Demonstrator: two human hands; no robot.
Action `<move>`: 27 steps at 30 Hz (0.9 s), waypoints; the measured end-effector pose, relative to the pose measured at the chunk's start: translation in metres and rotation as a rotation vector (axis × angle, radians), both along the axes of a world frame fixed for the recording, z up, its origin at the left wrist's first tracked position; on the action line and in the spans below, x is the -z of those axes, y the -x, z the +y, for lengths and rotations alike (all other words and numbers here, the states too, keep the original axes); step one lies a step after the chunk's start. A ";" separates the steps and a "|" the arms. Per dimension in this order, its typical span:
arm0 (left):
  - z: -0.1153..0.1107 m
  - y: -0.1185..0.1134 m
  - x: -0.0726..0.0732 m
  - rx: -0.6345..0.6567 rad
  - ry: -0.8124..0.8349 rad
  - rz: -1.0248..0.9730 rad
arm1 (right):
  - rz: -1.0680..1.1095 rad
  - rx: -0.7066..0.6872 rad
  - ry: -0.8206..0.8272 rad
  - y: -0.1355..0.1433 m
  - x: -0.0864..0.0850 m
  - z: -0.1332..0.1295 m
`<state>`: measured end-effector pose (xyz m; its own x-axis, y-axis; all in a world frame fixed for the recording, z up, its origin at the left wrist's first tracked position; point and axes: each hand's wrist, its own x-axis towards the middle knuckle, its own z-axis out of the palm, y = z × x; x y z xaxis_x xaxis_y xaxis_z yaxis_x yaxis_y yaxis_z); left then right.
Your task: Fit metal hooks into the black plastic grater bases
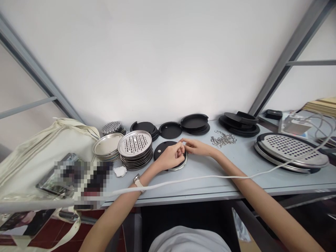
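My left hand (172, 156) is closed over a round black disc (160, 148) with a small light spot near its left edge. A silver rim (181, 167) shows beneath the disc on the near side. My right hand (196, 146) meets it at the fingertips above the disc's right edge, fingers curled together. Whatever the fingers pinch, if anything, is too small to make out. Left of the disc stands a stack of round metal grater plates (135, 144). Small metal S-shaped hooks (223, 139) lie in a loose pile to the right.
Plain metal discs (108, 145) are stacked at the left by a cream bag (31, 154). Black round trays (194, 122) and black parts (238, 122) line the wall. Larger perforated plates (294, 148) lie right. A white cable (210, 176) crosses in front of my forearms.
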<state>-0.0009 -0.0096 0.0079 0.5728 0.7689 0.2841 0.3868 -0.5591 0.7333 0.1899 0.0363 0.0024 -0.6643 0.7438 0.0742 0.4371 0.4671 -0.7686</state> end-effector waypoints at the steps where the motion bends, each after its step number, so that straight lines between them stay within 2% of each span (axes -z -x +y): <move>1: -0.002 -0.001 0.000 0.040 0.022 0.006 | -0.017 0.009 -0.035 0.000 0.001 0.000; 4: -0.006 -0.001 0.000 0.139 0.096 0.016 | -0.020 0.070 -0.125 0.001 0.004 0.002; 8: -0.009 -0.002 0.001 0.214 0.213 -0.011 | 0.089 0.174 -0.223 0.006 0.011 0.006; 15: -0.014 -0.002 -0.005 0.352 0.259 -0.028 | 0.194 0.196 -0.006 0.023 0.027 0.014; 18: -0.016 -0.001 -0.007 0.379 0.285 -0.046 | 0.156 0.254 0.032 0.025 0.025 0.017; 23: -0.016 -0.002 -0.011 0.399 0.342 -0.066 | -0.006 0.181 0.049 0.012 0.016 0.017; 27: -0.016 -0.003 -0.013 0.399 0.352 -0.083 | -0.101 0.190 0.070 0.003 0.015 0.017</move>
